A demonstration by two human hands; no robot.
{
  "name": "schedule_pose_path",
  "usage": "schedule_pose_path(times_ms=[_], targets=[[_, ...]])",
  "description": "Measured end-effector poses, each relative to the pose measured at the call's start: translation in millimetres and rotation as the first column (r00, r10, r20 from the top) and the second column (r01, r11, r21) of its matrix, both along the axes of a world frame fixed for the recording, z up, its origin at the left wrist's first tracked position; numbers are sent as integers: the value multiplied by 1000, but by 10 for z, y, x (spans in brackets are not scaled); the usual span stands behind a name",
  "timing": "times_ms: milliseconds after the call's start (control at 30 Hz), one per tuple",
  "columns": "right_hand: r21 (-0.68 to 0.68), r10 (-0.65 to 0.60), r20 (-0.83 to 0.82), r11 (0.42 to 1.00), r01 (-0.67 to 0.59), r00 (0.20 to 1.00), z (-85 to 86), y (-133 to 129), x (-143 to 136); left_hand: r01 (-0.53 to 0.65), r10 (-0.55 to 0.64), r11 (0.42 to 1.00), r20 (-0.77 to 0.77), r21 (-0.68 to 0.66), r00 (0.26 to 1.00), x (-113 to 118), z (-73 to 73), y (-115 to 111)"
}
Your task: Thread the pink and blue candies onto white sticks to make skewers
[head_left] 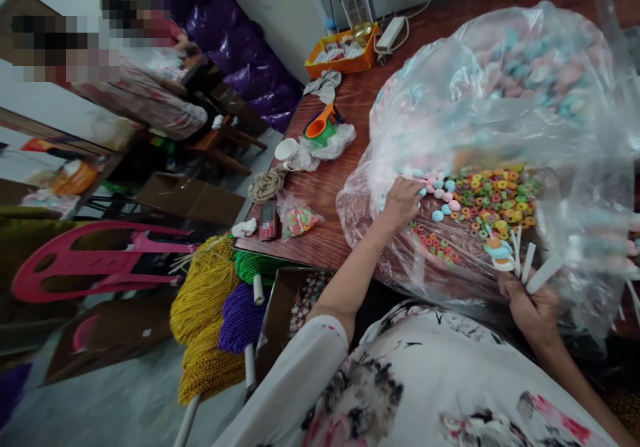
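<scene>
My left hand [401, 202] reaches over a clear plastic sheet, its fingers curled together with a small pale blue candy [423, 192] at the tips. Just right of it lie loose pink and blue round candies [440, 197]. Beyond those spreads a pile of small colourful ring candies [493, 197], and smaller reddish rings [437, 244] lie closer to me. My right hand [533, 304] is closed round several white sticks [530, 260]. A white, blue and orange figure-shaped piece [499, 250] stands up at its fingertips; how it is joined to the sticks is hidden.
A big clear bag [450, 110] of pastel candies fills the table's right side. Leftward are an orange scoop [320, 124], white cup [287, 150], small candy bag [299, 218] and red phone [267, 220]. Yellow cord bundles [205, 287] stand beside the table. Other people sit at far left.
</scene>
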State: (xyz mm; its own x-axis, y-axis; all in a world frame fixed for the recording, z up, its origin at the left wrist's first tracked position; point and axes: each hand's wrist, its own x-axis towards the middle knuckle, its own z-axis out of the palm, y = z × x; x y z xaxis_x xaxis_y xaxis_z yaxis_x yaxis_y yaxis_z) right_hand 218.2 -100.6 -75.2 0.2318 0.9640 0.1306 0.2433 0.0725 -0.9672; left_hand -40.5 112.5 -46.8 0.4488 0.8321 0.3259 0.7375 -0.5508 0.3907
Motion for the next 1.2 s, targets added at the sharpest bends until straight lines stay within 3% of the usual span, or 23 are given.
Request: schedule_pose_path(times_ms=[233,600,700,800,867,967,1033,1100,1200], targets=[[3,7,20,1000,-7,1000,-45,-21,23,9,-13,1000,-149,-25,989,29,-18,11],[-7,11,20,1000,-11,1000,-46,-9,14,54,-50,998,-148,22,988,45,-26,-70],[3,18,20,1000,-18,1000,-29,-4,3,74,-73,997,-87,8,994,78,-19,-66],[29,16,36,999,-18,999,-4,6,-6,92,-80,993,145,-79,986,113,44,-111],[72,24,84,997,-30,996,43,19,-12,138,-42,966,395,-217,917,141,120,-195],[138,53,204,987,-82,977,179,47,-35,303,103,856,712,-420,695,189,241,-388],[161,74,266,980,-120,961,285,64,-59,405,231,764,799,-502,555,220,294,-533],[178,95,301,972,-154,949,370,70,-80,463,340,692,816,-554,468,245,319,-665],[185,103,334,967,-173,937,428,50,-94,476,417,676,824,-563,383,274,327,-819]])
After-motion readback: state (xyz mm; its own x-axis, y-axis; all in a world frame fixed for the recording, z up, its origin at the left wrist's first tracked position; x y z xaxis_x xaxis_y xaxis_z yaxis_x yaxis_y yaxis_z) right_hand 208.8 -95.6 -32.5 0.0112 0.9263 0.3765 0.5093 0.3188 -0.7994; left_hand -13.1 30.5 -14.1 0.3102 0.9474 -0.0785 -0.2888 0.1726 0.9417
